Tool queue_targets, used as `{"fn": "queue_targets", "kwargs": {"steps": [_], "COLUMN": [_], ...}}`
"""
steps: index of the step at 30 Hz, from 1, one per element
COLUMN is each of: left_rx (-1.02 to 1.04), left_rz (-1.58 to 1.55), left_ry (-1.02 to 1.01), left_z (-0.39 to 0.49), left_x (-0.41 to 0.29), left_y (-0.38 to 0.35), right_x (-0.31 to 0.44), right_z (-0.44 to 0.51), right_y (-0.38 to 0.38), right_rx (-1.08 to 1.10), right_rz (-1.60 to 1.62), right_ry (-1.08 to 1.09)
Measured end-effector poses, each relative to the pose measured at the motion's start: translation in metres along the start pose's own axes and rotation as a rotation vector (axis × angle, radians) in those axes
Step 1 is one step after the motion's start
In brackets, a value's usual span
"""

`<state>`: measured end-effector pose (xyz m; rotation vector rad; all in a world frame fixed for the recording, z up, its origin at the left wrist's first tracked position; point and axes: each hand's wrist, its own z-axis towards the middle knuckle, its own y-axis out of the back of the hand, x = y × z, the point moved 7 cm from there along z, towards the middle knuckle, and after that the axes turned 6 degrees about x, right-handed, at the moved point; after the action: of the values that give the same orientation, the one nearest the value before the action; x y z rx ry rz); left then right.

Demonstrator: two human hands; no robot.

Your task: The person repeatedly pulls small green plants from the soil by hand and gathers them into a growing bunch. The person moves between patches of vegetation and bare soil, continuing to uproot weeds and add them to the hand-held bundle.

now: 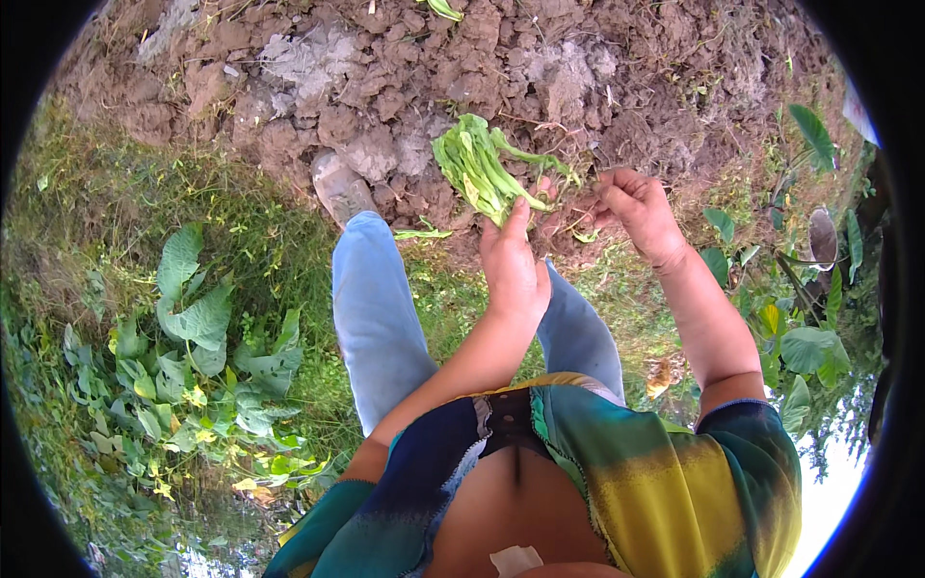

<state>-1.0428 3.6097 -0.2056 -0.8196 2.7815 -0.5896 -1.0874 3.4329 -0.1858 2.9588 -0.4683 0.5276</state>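
A leafy green vegetable plant (473,162) is held in my left hand (512,264), its leaves spread up and to the left over the soil. The cut or root end lies near my fingers. A thin wilted leaf stalk (535,155) hangs off its right side. Just to the right, my right hand (636,206) is raised with thumb and forefinger pinched together; whether a thin strand lies between them I cannot tell. A loose green leaf piece (587,235) lies on the ground below, between the hands.
Clumpy brown soil (405,79) stretches across the top. My shoe (341,189) is on its edge at left. A leaf scrap (423,233) lies near my knee, another green leaf (442,9) at the top. Grass and broad-leaved plants (199,318) grow left, with more large leaves (813,134) right.
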Motion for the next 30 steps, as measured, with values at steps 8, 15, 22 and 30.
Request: {"fn": "queue_targets", "kwargs": {"steps": [8, 15, 22, 30], "left_rx": [-0.195, -0.232, -0.158, -0.114], "left_rz": [0.058, 0.148, 0.155, 0.122], "left_ry": [-0.066, 0.04, 0.012, 0.053], "left_z": [0.001, 0.002, 0.007, 0.012], "left_x": [-0.008, 0.013, 0.015, 0.007], "left_y": [0.021, 0.028, 0.021, 0.01], "right_x": [0.001, 0.026, 0.156, 0.35], "right_z": [-0.003, 0.001, 0.047, 0.157], "right_y": [0.043, 0.033, -0.026, -0.131], "right_rx": [-0.054, -0.132, 0.102, 0.143], "right_rz": [0.408, 0.092, 0.095, 0.116], "right_ry": [0.118, 0.019, 0.211, 0.797]}}
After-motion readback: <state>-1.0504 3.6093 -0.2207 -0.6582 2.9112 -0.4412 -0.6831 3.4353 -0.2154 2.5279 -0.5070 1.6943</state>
